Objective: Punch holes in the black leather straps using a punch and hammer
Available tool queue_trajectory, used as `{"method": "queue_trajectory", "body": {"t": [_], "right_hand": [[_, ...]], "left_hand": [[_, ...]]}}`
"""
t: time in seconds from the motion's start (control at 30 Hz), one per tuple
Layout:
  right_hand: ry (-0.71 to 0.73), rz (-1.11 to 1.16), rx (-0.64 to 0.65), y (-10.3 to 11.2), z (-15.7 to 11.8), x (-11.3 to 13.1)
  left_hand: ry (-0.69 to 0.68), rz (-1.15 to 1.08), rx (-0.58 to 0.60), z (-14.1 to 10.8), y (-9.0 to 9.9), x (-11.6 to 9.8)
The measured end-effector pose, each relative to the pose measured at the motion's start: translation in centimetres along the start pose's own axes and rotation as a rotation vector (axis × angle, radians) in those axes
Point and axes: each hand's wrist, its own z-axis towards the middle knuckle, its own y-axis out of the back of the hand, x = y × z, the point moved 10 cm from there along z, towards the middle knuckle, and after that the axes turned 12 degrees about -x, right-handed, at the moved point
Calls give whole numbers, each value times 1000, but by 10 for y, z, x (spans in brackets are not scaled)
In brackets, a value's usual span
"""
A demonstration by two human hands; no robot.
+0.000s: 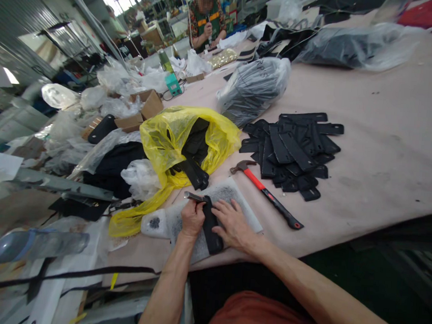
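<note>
My left hand (193,218) is closed around a short silver metal punch (194,196), which lies tilted across the upper end of a black strip (212,228). The working tip of the punch cannot be made out. Stretched out flat, my right hand (234,225) touches the right side of that strip with its fingers apart. Beneath the strip is a speckled, worn pale board (251,211). To the right of the board rests a claw hammer (267,194) with a red and black handle. A pile of similar black pieces (294,148) lies beyond the hammer.
Beyond my hands sits an open yellow plastic bag (154,138) holding more black pieces. A clear bag (256,88) of dark pieces stands farther back. White plastic bags (141,176) and cardboard (151,105) crowd the left. Across the table, a co-worker (207,20) is seated.
</note>
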Motion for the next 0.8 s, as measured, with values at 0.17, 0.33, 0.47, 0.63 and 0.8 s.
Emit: {"method": "queue_trajectory", "body": {"t": [0.17,0.33,0.47,0.63,0.8], "right_hand": [[-263,-228,-152,61,7,-73],[-496,-517,8,84,-4,-143],[-759,-186,65,77,-10,-168],[-1040,362,129,54,-8,-149],[-652,275,-155,107,31,-84]], "left_hand": [[-26,60,48,-1,-3,-3],[-31,50,65,-6,-7,-1],[-38,34,56,-7,-7,0],[-33,19,49,-4,-5,-4],[-4,0,60,-5,-5,-3]]}}
